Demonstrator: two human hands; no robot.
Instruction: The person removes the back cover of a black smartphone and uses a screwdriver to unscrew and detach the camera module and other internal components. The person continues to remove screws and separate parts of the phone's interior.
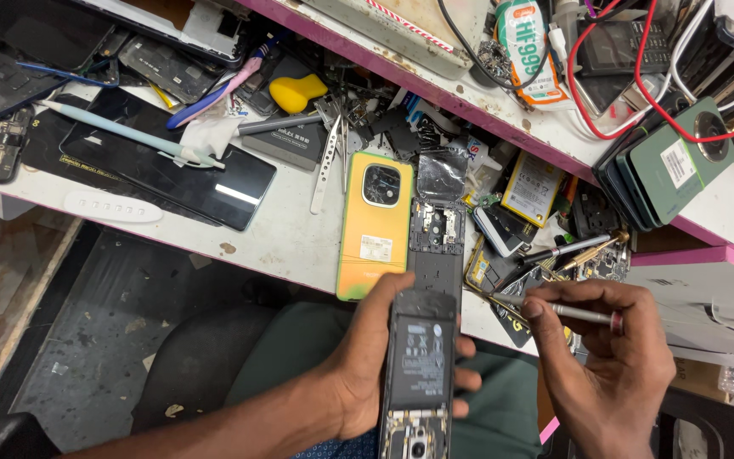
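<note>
The opened phone [418, 365] sits lengthwise in my left hand [367, 374], back cover off, its black battery facing up and the camera end pointing toward me. Bare circuit board shows at the near end. In my right hand [613, 365] I've got a thin metal screwdriver [564, 311], lying almost level, tip aimed left toward the phone's top right corner, probably just short of touching.

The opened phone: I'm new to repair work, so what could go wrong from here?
The opened phone is held over the lap in the left hand alone, so it might slip. The metal tool in the right hand could scratch exposed parts. The orange back cover overhangs the bench edge.
</note>
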